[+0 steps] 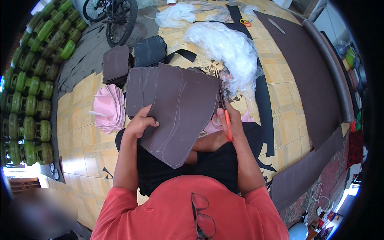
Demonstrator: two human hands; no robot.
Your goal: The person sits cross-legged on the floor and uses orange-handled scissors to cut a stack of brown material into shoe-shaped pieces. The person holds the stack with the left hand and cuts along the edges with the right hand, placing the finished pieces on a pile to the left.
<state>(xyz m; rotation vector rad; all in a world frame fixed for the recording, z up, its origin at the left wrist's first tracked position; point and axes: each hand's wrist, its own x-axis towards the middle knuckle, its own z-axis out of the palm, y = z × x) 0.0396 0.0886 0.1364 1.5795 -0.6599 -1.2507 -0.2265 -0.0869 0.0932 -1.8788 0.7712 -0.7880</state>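
Observation:
My left hand [141, 123] grips the left edge of a dark brown sheet [180, 104], thumb on top. Pale curved outlines, like sole shapes, are drawn on the sheet, which lies tilted over my crossed legs. At its right edge my right hand [231, 120] is closed round the orange handles of a pair of scissors [227, 124]. Their dark blades point away from me along the sheet's edge, slightly apart. Just beyond my left hand lie more brown pieces [135, 90] with similar outlines, partly hidden under the sheet.
Pink cut pieces [109, 108] are stacked at the left, near brown [116, 66] and dark grey stacks [149, 52]. Clear plastic [228, 50] heaps ahead, beside dark scraps. A long brown sheet and roll [330, 68] lie right. Green gas cylinders [30, 104] line the left; a bicycle [118, 22] stands far left.

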